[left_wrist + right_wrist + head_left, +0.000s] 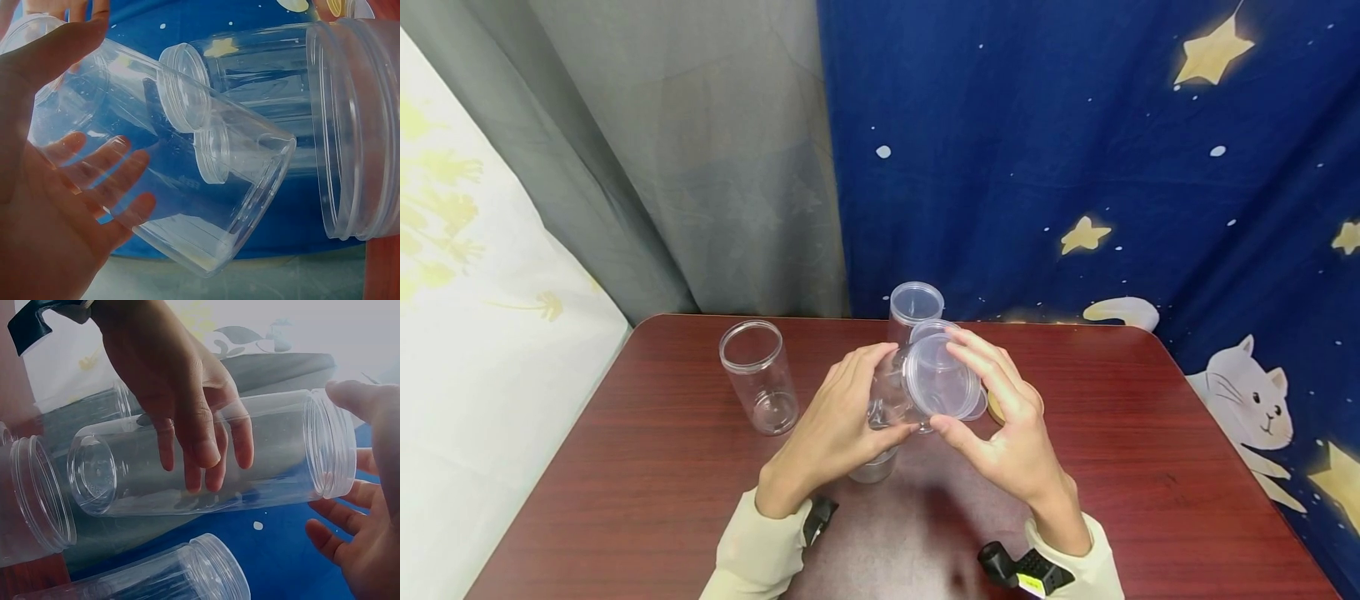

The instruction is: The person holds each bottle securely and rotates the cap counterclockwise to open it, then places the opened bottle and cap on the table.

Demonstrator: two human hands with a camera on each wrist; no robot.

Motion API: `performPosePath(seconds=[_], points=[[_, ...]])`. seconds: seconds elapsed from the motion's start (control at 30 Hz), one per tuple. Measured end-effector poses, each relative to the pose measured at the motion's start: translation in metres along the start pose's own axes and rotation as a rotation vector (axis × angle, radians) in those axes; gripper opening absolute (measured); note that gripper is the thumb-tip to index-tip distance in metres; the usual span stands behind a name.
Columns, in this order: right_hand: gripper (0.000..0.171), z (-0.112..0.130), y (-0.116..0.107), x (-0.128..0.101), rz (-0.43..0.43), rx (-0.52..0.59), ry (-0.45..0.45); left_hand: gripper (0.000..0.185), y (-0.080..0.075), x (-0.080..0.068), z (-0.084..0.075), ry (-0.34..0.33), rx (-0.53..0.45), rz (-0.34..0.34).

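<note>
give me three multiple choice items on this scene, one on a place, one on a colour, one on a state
1. Where does the open jar stand on the table?
A. left of the hands
B. right of the hands
C. on the lap

2. What colour is the star-printed cloth?
A. red
B. dark blue
C. green

3. How is the held jar?
A. upright on the table
B. crushed flat
C. lifted and tilted

A: it stands beyond the left hand.
B: blue behind yellow stars.
C: the left hand grips its body, and the right hand holds the lid.
</note>
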State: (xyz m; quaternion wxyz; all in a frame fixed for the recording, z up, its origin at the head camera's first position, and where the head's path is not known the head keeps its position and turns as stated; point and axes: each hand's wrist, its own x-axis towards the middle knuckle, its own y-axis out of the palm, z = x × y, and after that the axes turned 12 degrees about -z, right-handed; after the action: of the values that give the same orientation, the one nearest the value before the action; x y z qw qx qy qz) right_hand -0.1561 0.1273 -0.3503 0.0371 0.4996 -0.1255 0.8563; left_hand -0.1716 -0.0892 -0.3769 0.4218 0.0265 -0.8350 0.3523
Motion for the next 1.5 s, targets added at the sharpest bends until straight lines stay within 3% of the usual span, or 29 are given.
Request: performPosePath(seconds=[0.27, 0.57, 1.1, 1.5], points=[[0.072, 0.0010, 0.0004, -0.0003, 0.003, -0.068, -0.002, 0.093, 0.0006, -0.0007, 0.0016, 0.006, 0.013, -0.011], [0.087, 0.0030, 0.0040, -0.0021, -0.087, -0.166, 0.033, 0.090, 0.0033, -0.0001, 0.0014, 0.029, 0.048, -0.019], [0.074, 0.0029, 0.0063, -0.0048, -0.098, -0.227, 0.058, 0.088, 0.0056, -0.0009, 0.0014, 0.047, 0.065, -0.021], [0.065, 0.0041, 0.0042, -0.0012, -0.015, -0.164, 0.024, 0.089, 0.0028, 0.0001, 0.0024, 0.038, 0.061, -0.018]])
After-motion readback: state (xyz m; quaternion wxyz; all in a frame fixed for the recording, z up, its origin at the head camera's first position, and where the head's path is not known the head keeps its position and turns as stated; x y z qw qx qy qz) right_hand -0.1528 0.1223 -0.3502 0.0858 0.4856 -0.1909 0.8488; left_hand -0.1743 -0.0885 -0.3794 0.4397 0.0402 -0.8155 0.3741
